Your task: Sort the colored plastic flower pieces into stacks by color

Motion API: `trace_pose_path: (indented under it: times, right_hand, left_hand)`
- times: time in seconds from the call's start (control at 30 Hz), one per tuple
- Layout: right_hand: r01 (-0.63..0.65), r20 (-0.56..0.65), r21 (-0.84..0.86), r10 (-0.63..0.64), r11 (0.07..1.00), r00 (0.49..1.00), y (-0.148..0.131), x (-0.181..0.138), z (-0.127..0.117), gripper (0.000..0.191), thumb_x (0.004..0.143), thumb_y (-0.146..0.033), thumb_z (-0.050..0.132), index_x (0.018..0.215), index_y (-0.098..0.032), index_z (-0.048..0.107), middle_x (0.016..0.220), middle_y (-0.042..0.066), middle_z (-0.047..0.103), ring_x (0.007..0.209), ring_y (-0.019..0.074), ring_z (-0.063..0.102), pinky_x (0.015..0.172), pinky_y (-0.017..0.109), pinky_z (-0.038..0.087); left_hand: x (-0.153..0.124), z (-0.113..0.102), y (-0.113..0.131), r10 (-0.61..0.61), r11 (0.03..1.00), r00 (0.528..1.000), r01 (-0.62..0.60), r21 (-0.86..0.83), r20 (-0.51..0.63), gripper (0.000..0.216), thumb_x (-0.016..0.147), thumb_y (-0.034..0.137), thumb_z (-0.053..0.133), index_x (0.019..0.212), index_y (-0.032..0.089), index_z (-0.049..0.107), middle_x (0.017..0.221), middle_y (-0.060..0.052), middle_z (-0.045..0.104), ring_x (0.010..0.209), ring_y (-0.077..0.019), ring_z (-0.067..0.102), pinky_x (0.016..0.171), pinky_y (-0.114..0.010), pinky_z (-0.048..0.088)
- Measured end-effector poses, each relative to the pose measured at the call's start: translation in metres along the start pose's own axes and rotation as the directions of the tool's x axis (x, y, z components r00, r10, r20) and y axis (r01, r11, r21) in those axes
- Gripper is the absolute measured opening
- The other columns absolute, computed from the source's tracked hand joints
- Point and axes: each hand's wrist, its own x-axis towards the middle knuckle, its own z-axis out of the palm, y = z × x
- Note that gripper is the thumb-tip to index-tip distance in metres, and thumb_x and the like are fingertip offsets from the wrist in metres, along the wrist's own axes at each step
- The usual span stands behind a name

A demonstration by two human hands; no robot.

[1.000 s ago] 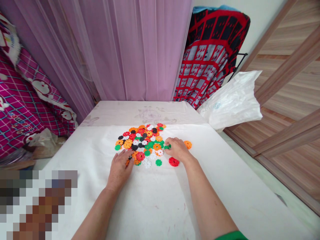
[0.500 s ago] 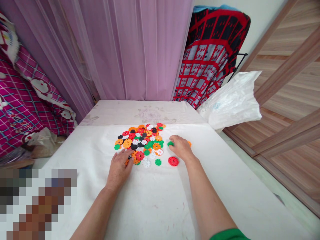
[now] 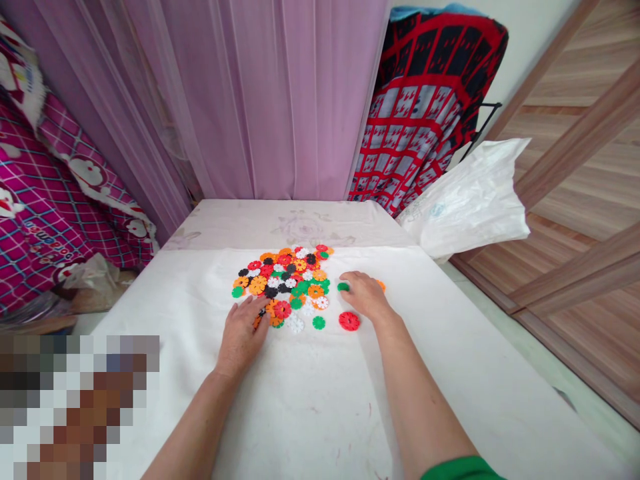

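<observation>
A heap of flat plastic flower discs in red, orange, green, white and black lies on a white cloth-covered table. My left hand rests flat, fingers stretched out, at the heap's near left edge, touching orange discs. My right hand lies palm down just right of the heap, its fingertips on a single green disc. A red disc sits beside that wrist. An orange disc peeks out behind the hand. A loose green disc lies near the front.
A purple curtain hangs behind the table. A red and black blanket hangs at the back right. A white plastic bag rests at the table's right corner. Pink patterned bedding is at the left. Wooden floor lies to the right.
My right hand slid a green disc out of the heap toward the right and now covers most of the orange disc. My left hand stayed where it was.
</observation>
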Motion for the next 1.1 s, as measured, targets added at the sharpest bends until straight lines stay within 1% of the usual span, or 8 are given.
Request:
trace_pose_path:
  times: [0.17,0.33,0.5,0.6,0.83,0.93,1.0,1.1]
  right_hand:
    - [0.008,0.028,-0.021,-0.007,1.000,1.000,-0.005,0.001,0.001,0.029,0.088,-0.021,0.053,0.114,-0.023,0.066,0.115,0.006,0.067,0.104,0.0206,0.059,0.087,0.029,0.040]
    - [-0.001,0.016,0.023,0.001,1.000,1.000,-0.006,0.003,0.004,0.028,0.087,-0.018,0.053,0.112,-0.021,0.068,0.114,0.007,0.066,0.104,0.0194,0.059,0.088,0.027,0.040]
    - [-0.014,-0.024,0.033,0.014,0.999,1.000,-0.006,0.005,0.008,0.028,0.086,-0.016,0.054,0.110,-0.021,0.068,0.113,0.008,0.066,0.103,0.0199,0.058,0.090,0.027,0.040]
    - [-0.022,-0.023,0.033,0.023,0.999,0.999,-0.005,0.006,0.010,0.028,0.086,-0.016,0.053,0.109,-0.021,0.069,0.112,0.007,0.065,0.102,0.0198,0.058,0.089,0.027,0.040]
    - [-0.006,-0.029,0.022,0.006,1.000,1.000,-0.006,0.003,0.006,0.029,0.087,-0.018,0.054,0.110,-0.021,0.069,0.112,0.008,0.065,0.104,0.0205,0.057,0.090,0.028,0.040]
    - [0.018,-0.059,0.008,-0.017,1.000,0.998,-0.009,0.002,-0.001,0.030,0.087,-0.018,0.052,0.111,-0.023,0.070,0.115,0.007,0.066,0.105,0.0211,0.057,0.090,0.030,0.041]
    - [0.058,-0.068,-0.001,-0.058,0.998,0.996,-0.015,0.002,-0.005,0.030,0.088,-0.017,0.050,0.108,-0.024,0.071,0.114,0.006,0.068,0.105,0.0208,0.057,0.090,0.030,0.041]
    - [0.126,-0.017,-0.042,-0.127,0.991,0.992,-0.032,-0.001,-0.008,0.030,0.089,-0.018,0.049,0.106,-0.025,0.073,0.112,0.005,0.070,0.105,0.0212,0.056,0.089,0.031,0.040]
  left_hand:
    - [0.000,0.001,-0.001,0.007,1.000,1.000,-0.007,-0.001,-0.008,0.038,0.090,0.034,0.043,0.120,0.026,0.064,0.128,-0.005,0.066,0.132,-0.0276,0.050,0.113,-0.054,0.032]
    - [-0.001,0.001,-0.002,0.012,1.000,1.000,-0.012,-0.007,-0.010,0.038,0.090,0.034,0.043,0.120,0.025,0.064,0.129,-0.005,0.066,0.132,-0.0274,0.050,0.112,-0.054,0.032]
    - [-0.001,0.001,-0.002,0.011,1.000,1.000,-0.012,-0.003,-0.015,0.037,0.090,0.034,0.043,0.120,0.026,0.064,0.128,-0.005,0.067,0.132,-0.0268,0.050,0.113,-0.054,0.032]
    - [0.000,0.001,-0.002,0.007,1.000,1.000,-0.007,-0.005,-0.008,0.037,0.089,0.033,0.044,0.119,0.026,0.065,0.128,-0.005,0.067,0.131,-0.0271,0.050,0.112,-0.054,0.032]
    - [-0.001,0.001,-0.001,0.006,1.000,1.000,-0.006,-0.013,-0.011,0.037,0.089,0.034,0.044,0.119,0.027,0.064,0.128,-0.005,0.067,0.132,-0.0267,0.049,0.113,-0.053,0.032]
    - [-0.001,0.000,0.000,-0.001,1.000,1.000,0.001,-0.009,0.002,0.038,0.089,0.034,0.043,0.120,0.026,0.064,0.128,-0.005,0.066,0.132,-0.0270,0.049,0.113,-0.054,0.031]
    - [0.000,0.000,0.000,0.000,1.000,1.000,0.000,-0.004,0.006,0.038,0.089,0.033,0.044,0.119,0.026,0.065,0.128,-0.005,0.066,0.132,-0.0275,0.050,0.113,-0.054,0.031]
    - [0.000,0.000,0.000,0.007,1.000,1.000,-0.007,0.001,0.000,0.037,0.089,0.033,0.044,0.119,0.026,0.065,0.128,-0.006,0.066,0.132,-0.0276,0.050,0.113,-0.054,0.032]
